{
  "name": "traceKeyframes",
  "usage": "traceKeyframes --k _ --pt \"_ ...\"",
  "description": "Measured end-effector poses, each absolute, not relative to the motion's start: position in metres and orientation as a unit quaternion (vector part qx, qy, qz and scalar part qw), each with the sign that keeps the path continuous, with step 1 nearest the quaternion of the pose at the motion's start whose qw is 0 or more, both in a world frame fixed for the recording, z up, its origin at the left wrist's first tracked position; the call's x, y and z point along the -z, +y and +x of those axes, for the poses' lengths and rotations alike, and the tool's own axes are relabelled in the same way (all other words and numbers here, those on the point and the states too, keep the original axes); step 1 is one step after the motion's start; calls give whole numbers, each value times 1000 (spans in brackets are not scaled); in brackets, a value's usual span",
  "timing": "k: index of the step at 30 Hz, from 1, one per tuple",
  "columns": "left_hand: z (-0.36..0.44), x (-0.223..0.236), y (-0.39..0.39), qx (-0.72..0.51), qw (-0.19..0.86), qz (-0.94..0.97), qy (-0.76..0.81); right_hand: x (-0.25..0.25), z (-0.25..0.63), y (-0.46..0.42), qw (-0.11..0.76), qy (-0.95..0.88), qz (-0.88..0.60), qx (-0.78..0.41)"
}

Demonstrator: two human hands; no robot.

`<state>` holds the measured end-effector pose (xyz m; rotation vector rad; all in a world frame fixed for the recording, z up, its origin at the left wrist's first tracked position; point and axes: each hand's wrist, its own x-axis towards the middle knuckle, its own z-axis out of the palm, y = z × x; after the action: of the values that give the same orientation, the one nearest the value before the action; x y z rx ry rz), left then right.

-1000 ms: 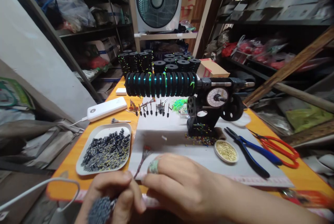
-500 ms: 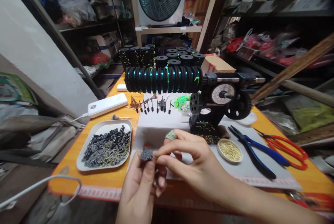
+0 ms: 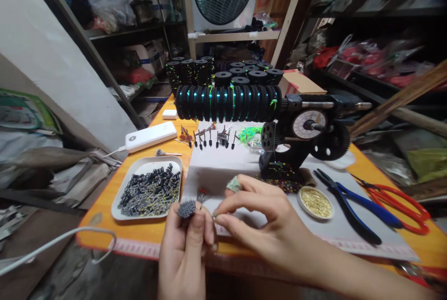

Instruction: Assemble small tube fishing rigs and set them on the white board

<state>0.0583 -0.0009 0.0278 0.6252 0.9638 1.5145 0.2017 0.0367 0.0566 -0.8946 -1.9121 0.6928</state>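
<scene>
My left hand (image 3: 186, 248) is closed around a tight bundle of thin pieces with dark grey tips (image 3: 186, 208), held over the table's front edge. Just to its right, my right hand (image 3: 260, 214) pinches thumb and forefinger together; whatever is between them is too small to make out. A pale green wrap (image 3: 233, 184) covers one fingertip of that hand. Behind the bundle, a few thin stems with red ends (image 3: 203, 193) lie on the white sheet (image 3: 209, 169). Left of my hands stands a white tray (image 3: 117, 200) of small black and grey pieces, some with yellow.
A hand-cranked winder (image 3: 309, 123) carries a row of black foam spools (image 3: 228, 103). A dish of gold-coloured bits (image 3: 315, 202), blue-handled pliers (image 3: 359, 209) and red-handled scissors (image 3: 401, 202) lie at right. A white power bank (image 3: 151, 137) lies left; spool stacks (image 3: 240, 74) stand behind.
My left hand has risen from the lower edge, turned upright with the bundle. My right hand has lifted, met the left hand's fingers, then drawn slightly right. The whole view has shifted a little.
</scene>
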Motion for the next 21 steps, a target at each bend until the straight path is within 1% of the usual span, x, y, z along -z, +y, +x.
traceKeyframes --k 5,11,21 --pt "46 -27 -3 -671 551 279 409 -54 201 36 441 -795 -345 -236" --pt "44 -25 -6 -684 528 293 409 -51 200 33 405 -818 -327 -246" --pt "45 -16 -9 -688 503 326 409 -55 198 33 422 -811 -329 -238"
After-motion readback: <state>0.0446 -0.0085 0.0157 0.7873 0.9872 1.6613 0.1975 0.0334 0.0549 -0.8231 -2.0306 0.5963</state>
